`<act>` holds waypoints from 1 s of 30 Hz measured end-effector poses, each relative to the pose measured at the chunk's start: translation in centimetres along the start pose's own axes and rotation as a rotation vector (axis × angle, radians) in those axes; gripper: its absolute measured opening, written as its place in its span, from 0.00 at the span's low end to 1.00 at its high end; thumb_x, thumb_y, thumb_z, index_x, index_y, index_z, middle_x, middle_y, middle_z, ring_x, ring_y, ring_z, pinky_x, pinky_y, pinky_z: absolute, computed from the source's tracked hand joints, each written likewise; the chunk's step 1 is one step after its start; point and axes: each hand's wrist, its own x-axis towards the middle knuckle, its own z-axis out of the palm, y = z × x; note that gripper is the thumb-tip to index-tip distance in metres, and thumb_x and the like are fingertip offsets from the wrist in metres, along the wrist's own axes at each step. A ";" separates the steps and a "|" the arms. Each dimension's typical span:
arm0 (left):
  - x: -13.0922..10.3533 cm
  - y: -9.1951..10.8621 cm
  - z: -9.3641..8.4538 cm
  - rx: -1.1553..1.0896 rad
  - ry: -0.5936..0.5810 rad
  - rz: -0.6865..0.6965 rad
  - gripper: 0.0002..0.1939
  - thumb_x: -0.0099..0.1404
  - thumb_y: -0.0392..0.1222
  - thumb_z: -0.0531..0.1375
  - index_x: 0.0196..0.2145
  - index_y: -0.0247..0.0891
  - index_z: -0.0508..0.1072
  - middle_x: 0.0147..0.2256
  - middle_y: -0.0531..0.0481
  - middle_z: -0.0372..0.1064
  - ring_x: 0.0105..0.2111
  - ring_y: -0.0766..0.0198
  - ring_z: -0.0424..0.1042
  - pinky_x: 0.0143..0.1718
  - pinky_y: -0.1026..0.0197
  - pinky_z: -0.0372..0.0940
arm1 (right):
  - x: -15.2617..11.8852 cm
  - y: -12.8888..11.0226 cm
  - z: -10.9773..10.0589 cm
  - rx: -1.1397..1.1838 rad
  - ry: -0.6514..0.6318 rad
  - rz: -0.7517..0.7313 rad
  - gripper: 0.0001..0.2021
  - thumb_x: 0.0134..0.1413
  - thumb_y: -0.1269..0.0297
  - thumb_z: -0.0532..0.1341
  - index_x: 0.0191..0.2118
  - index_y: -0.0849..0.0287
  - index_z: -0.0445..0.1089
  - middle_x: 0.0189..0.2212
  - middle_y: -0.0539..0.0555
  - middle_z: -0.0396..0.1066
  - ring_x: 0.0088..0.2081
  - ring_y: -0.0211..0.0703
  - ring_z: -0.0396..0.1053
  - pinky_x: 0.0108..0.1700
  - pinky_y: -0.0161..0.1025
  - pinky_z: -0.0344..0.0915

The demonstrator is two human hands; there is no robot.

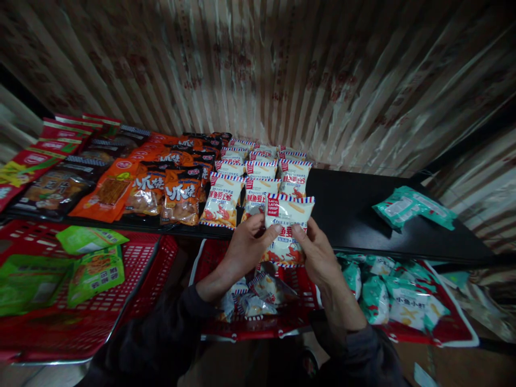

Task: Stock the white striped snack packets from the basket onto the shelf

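A white snack bag (pixel 288 252) with a red-and-blue striped edge is held upright between my two hands, its printed front facing me. My left hand (pixel 252 242) grips its left side, thumb on the front. On the right side, my right hand (pixel 320 252) pinches it the same way. Behind it on the black shelf (pixel 342 215) stand rows of matching white bags (pixel 221 201). Below my hands, a red basket (pixel 205 252) holds several more bags (pixel 258 301) of the same kind.
Orange-and-black snack bags (pixel 181 196) and red-and-yellow packets (pixel 30 166) line the shelf's left. Teal bags (pixel 411 207) lie at its right. A red basket (pixel 141 258) with green packets stands left; another basket (pixel 459 317) with teal bags stands right. A pleated curtain (pixel 258 70) hangs behind.
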 end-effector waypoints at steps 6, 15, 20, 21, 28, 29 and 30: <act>0.6 1.0 -1.0 -0.081 0.188 0.014 0.19 0.59 0.51 0.64 0.41 0.35 0.72 0.44 0.41 0.77 0.43 0.54 0.77 0.44 0.51 0.72 | 0.1 -0.5 -0.7 -0.020 -0.108 0.079 0.27 0.41 0.56 0.75 0.49 0.53 0.72 0.39 0.52 0.79 0.40 0.45 0.76 0.44 0.42 0.73; 1.7 0.6 -2.1 -0.099 0.318 0.014 0.14 0.60 0.50 0.62 0.37 0.37 0.68 0.36 0.48 0.76 0.33 0.62 0.76 0.36 0.57 0.72 | 0.1 0.1 0.2 0.055 0.036 0.111 0.18 0.33 0.59 0.77 0.32 0.56 0.74 0.25 0.45 0.75 0.25 0.34 0.72 0.29 0.31 0.72; 1.6 0.5 -2.1 -0.123 0.322 -0.021 0.15 0.59 0.51 0.64 0.35 0.38 0.67 0.33 0.50 0.75 0.32 0.62 0.76 0.36 0.58 0.71 | -0.1 -0.2 0.2 0.082 -0.035 0.147 0.16 0.34 0.61 0.77 0.31 0.58 0.74 0.22 0.44 0.72 0.22 0.30 0.67 0.25 0.27 0.67; 1.6 0.5 -2.1 -0.132 0.314 -0.024 0.15 0.59 0.51 0.64 0.35 0.38 0.67 0.34 0.49 0.76 0.33 0.61 0.76 0.36 0.58 0.71 | -0.2 -0.2 0.2 0.096 -0.039 0.158 0.16 0.34 0.62 0.77 0.30 0.59 0.73 0.22 0.44 0.72 0.21 0.30 0.67 0.25 0.27 0.67; 0.8 1.0 -1.1 -0.155 0.066 0.002 0.23 0.61 0.49 0.63 0.51 0.37 0.66 0.49 0.41 0.75 0.48 0.55 0.75 0.48 0.51 0.71 | -0.1 0.2 0.2 0.117 0.034 0.062 0.15 0.38 0.61 0.76 0.31 0.57 0.72 0.23 0.44 0.71 0.24 0.32 0.70 0.28 0.28 0.69; 0.6 1.1 -0.8 -0.138 0.040 0.021 0.25 0.60 0.47 0.64 0.53 0.36 0.65 0.51 0.41 0.74 0.49 0.54 0.75 0.50 0.50 0.70 | -0.1 0.2 0.1 0.103 0.035 0.044 0.15 0.38 0.60 0.75 0.32 0.57 0.72 0.24 0.45 0.72 0.24 0.32 0.70 0.28 0.28 0.69; 0.5 1.1 -0.6 -0.122 0.023 0.037 0.27 0.59 0.45 0.65 0.54 0.36 0.64 0.52 0.40 0.73 0.50 0.54 0.75 0.52 0.49 0.69 | 0.0 0.0 -0.1 0.082 0.027 0.032 0.15 0.39 0.60 0.75 0.32 0.57 0.73 0.24 0.45 0.72 0.24 0.32 0.69 0.28 0.28 0.69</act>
